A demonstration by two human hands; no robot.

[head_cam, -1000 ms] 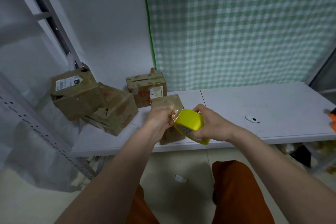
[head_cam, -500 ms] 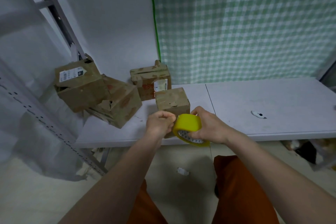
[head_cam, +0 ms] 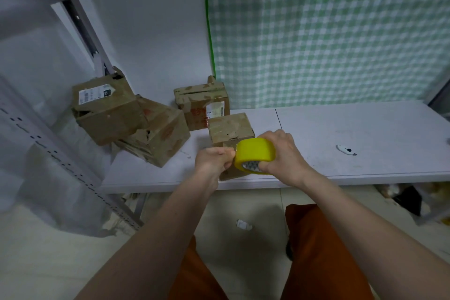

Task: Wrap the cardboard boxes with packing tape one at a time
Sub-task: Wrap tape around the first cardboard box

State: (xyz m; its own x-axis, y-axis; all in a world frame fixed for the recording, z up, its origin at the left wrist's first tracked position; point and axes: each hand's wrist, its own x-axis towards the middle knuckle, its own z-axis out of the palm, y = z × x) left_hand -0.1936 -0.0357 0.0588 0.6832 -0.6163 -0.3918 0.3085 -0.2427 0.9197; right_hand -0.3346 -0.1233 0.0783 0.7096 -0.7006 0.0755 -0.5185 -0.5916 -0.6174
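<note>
1. Head view: the right hand (head_cam: 283,153) grips the yellow tape roll (head_cam: 254,154), fingers curled round it.
2. The left hand (head_cam: 213,159) pinches at the roll's left edge (tape end too small to see).
3. Just behind the roll, a small cardboard box (head_cam: 230,129) sits on the white table (head_cam: 365,129).
4. 3 more boxes (head_cam: 155,134) lie left of and behind that box.

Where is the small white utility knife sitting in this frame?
In the head view, the white utility knife lies alone on the white table, right of centre, well to the right of the right hand holding the yellow tape roll.
</note>
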